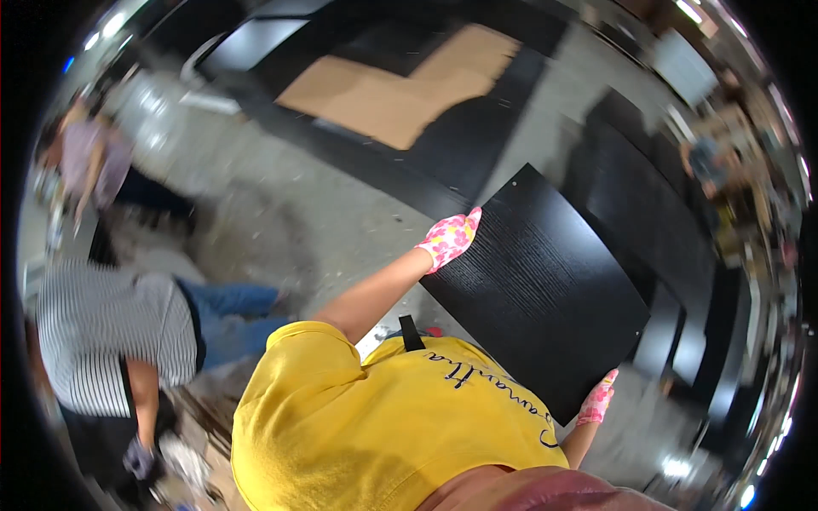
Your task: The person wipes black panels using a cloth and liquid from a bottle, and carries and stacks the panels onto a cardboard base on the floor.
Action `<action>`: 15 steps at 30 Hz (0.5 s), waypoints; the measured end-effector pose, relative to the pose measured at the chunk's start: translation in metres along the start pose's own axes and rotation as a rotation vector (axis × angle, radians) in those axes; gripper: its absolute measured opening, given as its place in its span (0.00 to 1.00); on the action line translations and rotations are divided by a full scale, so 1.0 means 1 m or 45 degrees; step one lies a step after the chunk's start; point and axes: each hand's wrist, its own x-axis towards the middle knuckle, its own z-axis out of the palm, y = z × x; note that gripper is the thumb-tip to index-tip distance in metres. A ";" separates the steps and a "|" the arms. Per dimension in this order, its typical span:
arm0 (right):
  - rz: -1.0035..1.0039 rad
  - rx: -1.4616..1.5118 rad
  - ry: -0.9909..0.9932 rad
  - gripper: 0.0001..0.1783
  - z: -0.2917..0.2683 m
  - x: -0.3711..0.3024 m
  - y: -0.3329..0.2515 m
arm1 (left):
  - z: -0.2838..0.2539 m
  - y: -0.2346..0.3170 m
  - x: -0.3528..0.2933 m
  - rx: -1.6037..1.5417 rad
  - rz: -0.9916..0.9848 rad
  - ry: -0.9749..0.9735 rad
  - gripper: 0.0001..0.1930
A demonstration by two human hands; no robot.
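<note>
A black wood-grain panel (545, 289) is held tilted in front of my body, with small pale dots near two of its corners. My left hand (450, 238), in a pink flowered glove, is closed on its left edge, thumb pointing up along the side. At the lower right edge my right hand (598, 399), gloved alike, also grips the board. The fingers of both hands are partly hidden behind it.
Ahead lie large black boards (358, 166) with a brown cardboard sheet (383, 94) on top. More dark panels (635, 196) are stacked at the right. A person in a striped shirt (119, 328) bends at the left; other people (94, 162) stand farther off.
</note>
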 end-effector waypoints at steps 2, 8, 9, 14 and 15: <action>-0.228 -0.093 -0.270 0.49 0.033 -0.015 -0.074 | -0.056 -0.024 -0.002 -0.059 -0.114 0.100 0.33; -0.712 -0.123 -0.546 0.40 0.158 -0.032 -0.178 | -0.168 -0.073 -0.026 -0.196 -0.335 0.538 0.34; -0.807 -0.046 -0.619 0.40 0.173 -0.055 -0.202 | -0.184 -0.088 -0.019 -0.195 -0.330 0.594 0.34; -1.081 -0.097 -0.729 0.42 0.295 -0.072 -0.267 | -0.264 -0.083 0.000 -0.064 -0.519 0.747 0.36; -1.018 -0.118 -0.773 0.42 0.312 -0.089 -0.289 | -0.280 -0.098 0.010 -0.105 -0.548 0.803 0.36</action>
